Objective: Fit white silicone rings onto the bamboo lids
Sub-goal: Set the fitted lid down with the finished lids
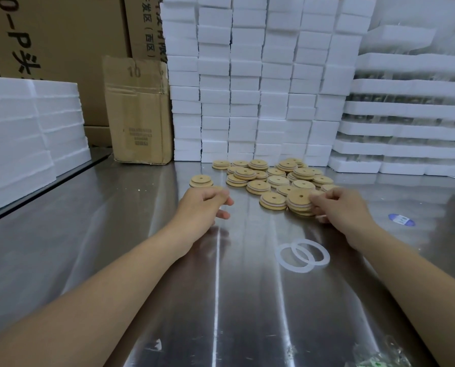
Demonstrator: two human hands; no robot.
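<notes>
1. The bench [141,260] is a reflective metal surface. Both forearms reach across it towards a pile of bamboo lids [274,177].
2. The pile lies at the far middle of the bench, just in front of the stacked white foam blocks [247,75]. Each lid is a round disc with a small centre hole. Several show a white band round the edge.
3. One separate lid [201,180] lies to the left of the pile, just beyond the left hand [202,205].
4. Left hand: knuckles up, fingers curled inward, thumb extended below them. A bamboo edge shows just beyond the knuckles. Whether the hand holds it cannot be told.
5. Right hand [340,207]: fingers curled against the right edge of the front lid [299,200], pinching it. This lid sits on top of another lid at the near edge of the pile.
6. Two white silicone rings [279,256] lie flat and overlapping on the bench, nearer the person than the pile and beside the right forearm.
7. A cardboard box [139,115] stands at the back left. A blue-and-white label [401,219] lies on the bench to the right.
</notes>
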